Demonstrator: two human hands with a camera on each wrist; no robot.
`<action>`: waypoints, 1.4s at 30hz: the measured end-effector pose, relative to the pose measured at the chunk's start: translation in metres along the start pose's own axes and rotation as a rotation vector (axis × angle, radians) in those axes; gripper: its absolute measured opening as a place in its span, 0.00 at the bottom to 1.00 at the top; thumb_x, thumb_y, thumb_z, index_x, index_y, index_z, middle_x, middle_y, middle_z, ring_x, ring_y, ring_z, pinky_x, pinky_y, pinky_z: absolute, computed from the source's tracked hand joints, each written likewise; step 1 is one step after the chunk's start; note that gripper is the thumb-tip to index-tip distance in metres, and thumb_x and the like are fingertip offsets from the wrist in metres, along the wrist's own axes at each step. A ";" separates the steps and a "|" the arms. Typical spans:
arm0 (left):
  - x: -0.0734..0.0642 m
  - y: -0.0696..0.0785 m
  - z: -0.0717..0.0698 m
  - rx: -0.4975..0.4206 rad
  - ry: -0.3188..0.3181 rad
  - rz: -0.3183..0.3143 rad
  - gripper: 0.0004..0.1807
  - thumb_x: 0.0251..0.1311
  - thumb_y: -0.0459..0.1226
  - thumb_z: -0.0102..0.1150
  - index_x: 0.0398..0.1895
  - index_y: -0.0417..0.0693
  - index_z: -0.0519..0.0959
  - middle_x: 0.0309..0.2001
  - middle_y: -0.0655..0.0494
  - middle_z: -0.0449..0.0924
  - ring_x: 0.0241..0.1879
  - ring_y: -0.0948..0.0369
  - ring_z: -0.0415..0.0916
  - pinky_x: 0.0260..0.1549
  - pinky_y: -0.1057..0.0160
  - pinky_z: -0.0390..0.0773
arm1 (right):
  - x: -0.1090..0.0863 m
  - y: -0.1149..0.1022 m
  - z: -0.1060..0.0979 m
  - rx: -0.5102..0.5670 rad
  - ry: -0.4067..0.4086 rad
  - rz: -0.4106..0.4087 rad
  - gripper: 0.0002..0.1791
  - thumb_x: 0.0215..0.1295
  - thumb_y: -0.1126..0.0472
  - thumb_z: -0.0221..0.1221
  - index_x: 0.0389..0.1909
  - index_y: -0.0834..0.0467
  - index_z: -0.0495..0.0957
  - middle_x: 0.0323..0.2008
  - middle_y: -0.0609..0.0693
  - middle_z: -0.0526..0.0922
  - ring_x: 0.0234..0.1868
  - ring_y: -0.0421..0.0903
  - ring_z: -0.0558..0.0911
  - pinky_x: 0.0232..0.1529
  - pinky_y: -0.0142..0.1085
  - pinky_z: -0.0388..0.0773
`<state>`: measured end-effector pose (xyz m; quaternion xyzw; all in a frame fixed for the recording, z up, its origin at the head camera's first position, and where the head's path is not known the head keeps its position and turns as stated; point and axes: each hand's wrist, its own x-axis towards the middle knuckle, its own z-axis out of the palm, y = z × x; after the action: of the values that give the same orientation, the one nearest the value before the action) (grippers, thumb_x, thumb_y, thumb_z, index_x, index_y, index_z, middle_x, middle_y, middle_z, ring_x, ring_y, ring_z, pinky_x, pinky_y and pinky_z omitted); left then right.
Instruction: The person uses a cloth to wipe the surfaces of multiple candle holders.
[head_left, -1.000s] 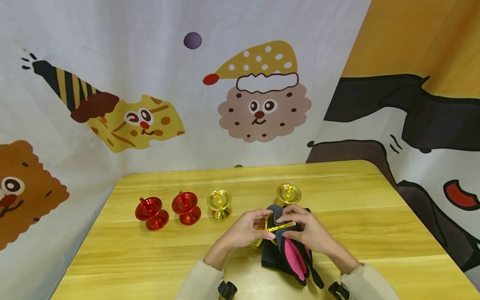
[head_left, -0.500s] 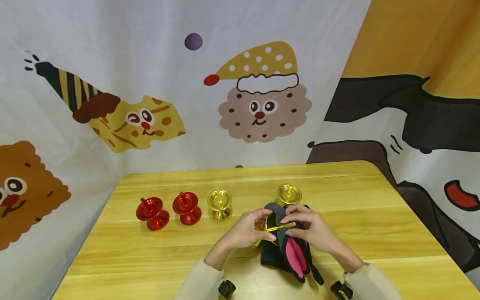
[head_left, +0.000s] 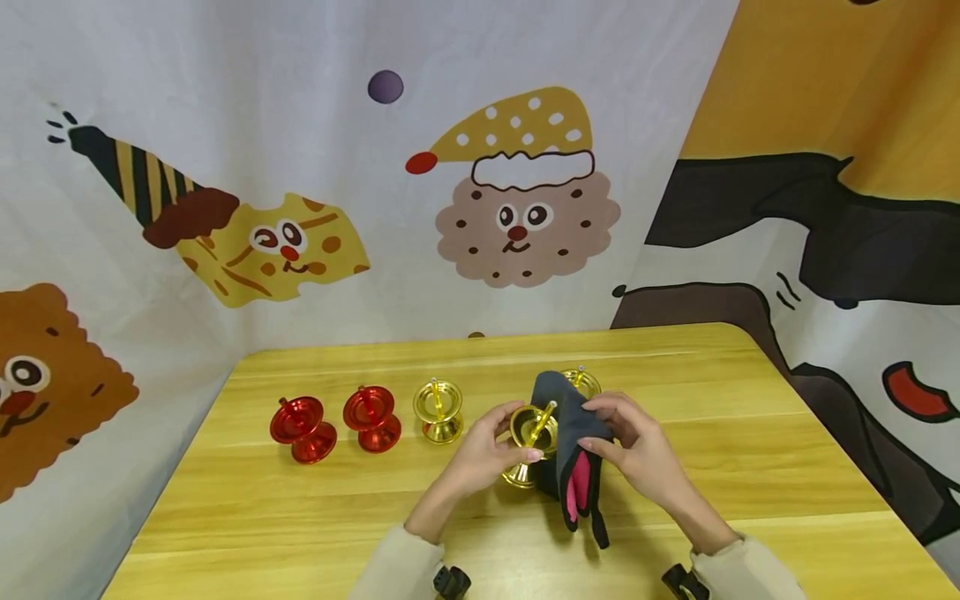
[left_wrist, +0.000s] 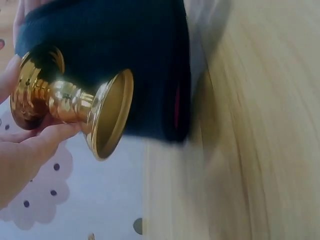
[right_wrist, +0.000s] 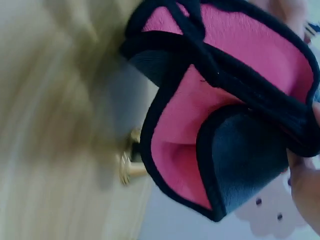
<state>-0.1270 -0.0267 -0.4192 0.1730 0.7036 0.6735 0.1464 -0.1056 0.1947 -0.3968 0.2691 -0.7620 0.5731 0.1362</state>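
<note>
In the head view my left hand [head_left: 486,454] grips a gold candle holder [head_left: 523,476] by its upper part. The holder tilts a little, and a thin stick rises from its cup. In the left wrist view the holder [left_wrist: 70,102] shows its flared foot, with fingers around the cup end. My right hand [head_left: 643,450] pinches a dark grey cloth [head_left: 570,421] with black edging and pink lining. In the right wrist view the folded cloth [right_wrist: 240,155] hangs partly spread, showing its pink inside. The cloth lies right against the holder's side.
Two red candle holders [head_left: 312,442] [head_left: 380,432] and one gold holder [head_left: 441,427] stand in a row at the left on the wooden table [head_left: 300,533]. Another gold holder [head_left: 588,382] stands behind the cloth, mostly hidden. A cartoon-printed curtain [head_left: 337,167] hangs behind the table.
The gold holder has turned from nearly sideways to more upright in my left hand. My right hand has shifted up, raising the cloth, which now hides much of the rear gold holder.
</note>
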 end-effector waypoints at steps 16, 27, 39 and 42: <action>-0.006 -0.006 0.006 0.092 0.034 0.043 0.38 0.50 0.33 0.66 0.64 0.33 0.59 0.57 0.42 0.65 0.56 0.51 0.66 0.54 0.59 0.68 | -0.024 -0.001 0.034 -0.348 -0.035 0.231 0.18 0.54 0.65 0.64 0.46 0.65 0.79 0.52 0.65 0.68 0.44 0.51 0.76 0.37 0.36 0.77; -0.008 -0.004 0.000 0.064 -0.190 0.006 0.37 0.50 0.30 0.65 0.63 0.33 0.61 0.60 0.37 0.63 0.57 0.50 0.66 0.50 0.66 0.71 | -0.010 0.005 0.022 -0.414 -0.112 -0.009 0.18 0.39 0.77 0.68 0.35 0.62 0.83 0.44 0.56 0.76 0.39 0.49 0.78 0.33 0.34 0.78; -0.008 -0.009 0.005 0.034 -0.033 0.091 0.35 0.50 0.29 0.64 0.62 0.31 0.61 0.55 0.42 0.66 0.55 0.52 0.68 0.52 0.66 0.69 | -0.010 -0.006 0.031 -0.481 -0.112 0.234 0.12 0.48 0.68 0.67 0.35 0.56 0.81 0.37 0.50 0.76 0.37 0.46 0.77 0.33 0.37 0.77; -0.007 -0.007 0.003 0.033 -0.033 0.096 0.35 0.51 0.28 0.63 0.62 0.31 0.61 0.54 0.42 0.66 0.55 0.50 0.67 0.52 0.65 0.69 | -0.011 -0.007 0.033 -0.429 -0.105 0.270 0.12 0.49 0.70 0.66 0.35 0.57 0.81 0.38 0.50 0.76 0.38 0.47 0.77 0.33 0.37 0.78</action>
<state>-0.1197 -0.0278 -0.4270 0.2200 0.7031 0.6650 0.1225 -0.0894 0.1649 -0.4072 0.1593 -0.9011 0.3965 0.0730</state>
